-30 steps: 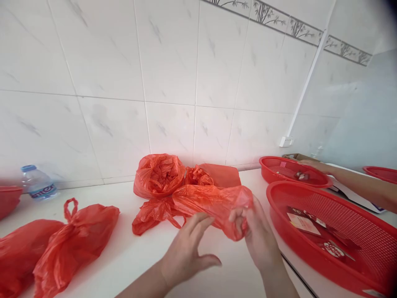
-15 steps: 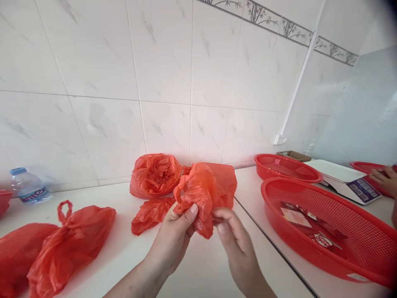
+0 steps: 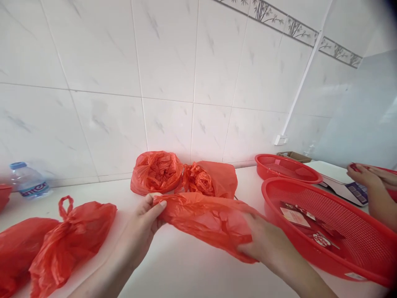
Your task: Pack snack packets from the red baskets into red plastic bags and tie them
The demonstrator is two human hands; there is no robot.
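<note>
A thin red plastic bag [image 3: 207,223] is stretched out sideways above the white table, between my two hands. At its left end, my left hand [image 3: 149,217] pinches the film between thumb and fingers. The bag's right end is at my right hand [image 3: 263,240], whose thumb and fingers are around the film; the fingertips are partly hidden and slightly blurred. Just behind, against the wall, stand an open red bag [image 3: 156,171] stuffed with crumpled red plastic and another full red bag [image 3: 221,178] with a bunched top.
Two filled red bags [image 3: 82,231] lie at left, near a water bottle [image 3: 29,180]. At right are a large red basket [image 3: 297,252] holding small packets, a second red basket [image 3: 287,167] and a white scale [image 3: 328,169]. Another person's hands [image 3: 370,178] are at the far right.
The bunched bag has been pulled out wide between my hands. My left hand moved left, my right hand moved right. The other person's hands came further into view.
</note>
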